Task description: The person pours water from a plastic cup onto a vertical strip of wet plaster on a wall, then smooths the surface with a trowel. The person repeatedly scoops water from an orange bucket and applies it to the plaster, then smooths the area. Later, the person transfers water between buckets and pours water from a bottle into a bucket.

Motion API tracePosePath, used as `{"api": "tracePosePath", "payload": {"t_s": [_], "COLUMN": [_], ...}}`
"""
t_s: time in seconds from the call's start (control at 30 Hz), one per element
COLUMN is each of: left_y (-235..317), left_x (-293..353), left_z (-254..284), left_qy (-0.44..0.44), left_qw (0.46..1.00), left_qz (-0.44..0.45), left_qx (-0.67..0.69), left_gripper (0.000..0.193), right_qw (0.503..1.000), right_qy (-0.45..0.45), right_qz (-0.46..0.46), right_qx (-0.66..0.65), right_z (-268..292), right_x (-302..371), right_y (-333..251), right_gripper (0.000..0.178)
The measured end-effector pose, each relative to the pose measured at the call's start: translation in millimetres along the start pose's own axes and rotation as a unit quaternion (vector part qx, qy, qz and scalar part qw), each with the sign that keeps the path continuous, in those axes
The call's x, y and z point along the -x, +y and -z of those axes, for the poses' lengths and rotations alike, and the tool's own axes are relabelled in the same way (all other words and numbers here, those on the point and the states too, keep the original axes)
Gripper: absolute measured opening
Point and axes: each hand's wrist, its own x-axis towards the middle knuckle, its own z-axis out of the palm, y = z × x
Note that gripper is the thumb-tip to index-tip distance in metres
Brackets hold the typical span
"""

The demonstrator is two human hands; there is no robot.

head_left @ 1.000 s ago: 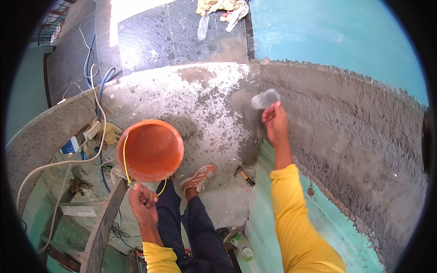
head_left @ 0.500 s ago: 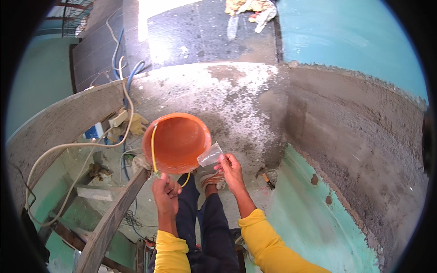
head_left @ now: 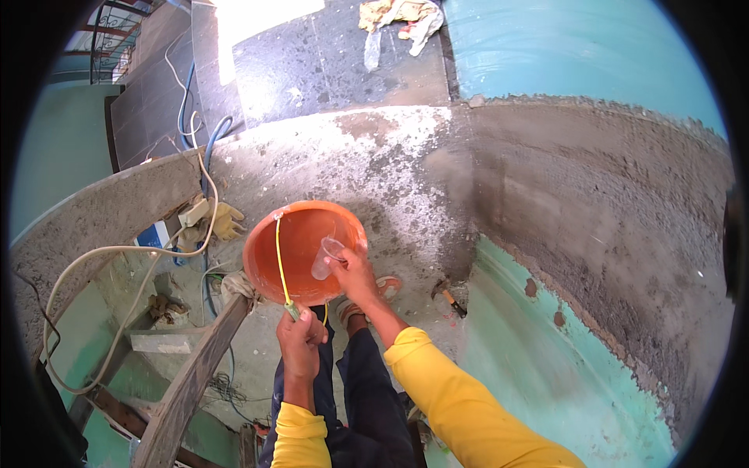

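An orange bucket (head_left: 261, 273) hangs tilted in front of me, its wide mouth facing up toward me. Its yellow handle (head_left: 282, 257) has a green grip, and my left hand (head_left: 299, 343) is closed around that grip. My right hand (head_left: 355, 274) reaches over the bucket's right rim and grips a clear plastic cup (head_left: 321, 264) by its edge. The cup is tipped inside the bucket mouth. Whether there is anything in the cup cannot be made out. The bucket's inner wall looks wet and orange.
At left, a wooden beam (head_left: 183, 378) slants up beside a beige hose (head_left: 66, 300) and a blue hose (head_left: 209, 164). Yellow gloves (head_left: 227, 221) lie past the beam. A hammer (head_left: 449, 298) rests on the floor at right, near the half-plastered wall (head_left: 577, 179). Rags (head_left: 406, 19) lie far off.
My right hand has moved left and turned, taking the cup from beside the bucket's rim to inside its mouth. My left hand still holds the handle, now slightly lower and farther right.
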Motion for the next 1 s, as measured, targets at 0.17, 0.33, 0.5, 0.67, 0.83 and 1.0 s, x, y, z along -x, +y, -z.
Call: {"api": "tracePosePath", "payload": {"t_s": [0.17,0.33,0.5,0.67,0.83,1.0], "left_y": [-3,8,15,-6,41,88], "left_x": [35,82,153,202,281,319], "left_z": [-19,-49,-74,-76,-130,-161], "left_qy": [-0.031,-0.105,-0.184,-0.308,-0.344,-0.384], "left_qw": [0.999,0.994,0.982,0.943,0.933,0.912], "left_qz": [0.026,0.035,0.045,0.037,0.013,-0.043], "left_qx": [-0.021,-0.024,-0.009,-0.121,-0.106,-0.138], "left_gripper": [0.02,0.021,0.021,0.055,0.04,0.041], "right_qw": [0.998,0.973,0.948,0.963,0.983,0.972], "right_qy": [-0.033,-0.067,-0.034,0.063,0.115,0.177], "right_qz": [-0.042,-0.216,-0.078,0.033,0.081,0.152], "right_qx": [0.032,-0.05,-0.307,-0.259,-0.114,0.012], "right_z": [1,30,52,108,195,271], "right_x": [-1,17,81,169,233,302], "right_y": [24,13,22,12,-68,-132], "right_gripper": [0.039,0.038,0.023,0.031,0.041,0.051]}}
